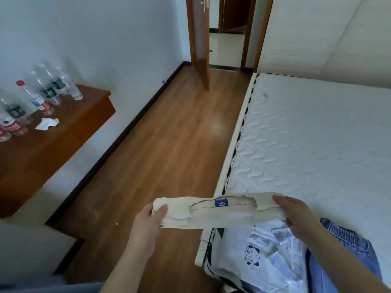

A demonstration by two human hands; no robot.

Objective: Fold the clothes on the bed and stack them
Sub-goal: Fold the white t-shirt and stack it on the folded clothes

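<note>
Left hand point(148, 218), right hand point(294, 212), gripping folded cream garment point(211, 212)

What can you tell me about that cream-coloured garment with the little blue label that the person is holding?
The cream garment looks like soft knit cotton, folded into a long narrow band of several layers. A small blue label sits near its middle, by the neckline. It is held level in the air over the mattress edge, above the other clothes. The left hand grips its left end; the right hand holds its right end.
</note>
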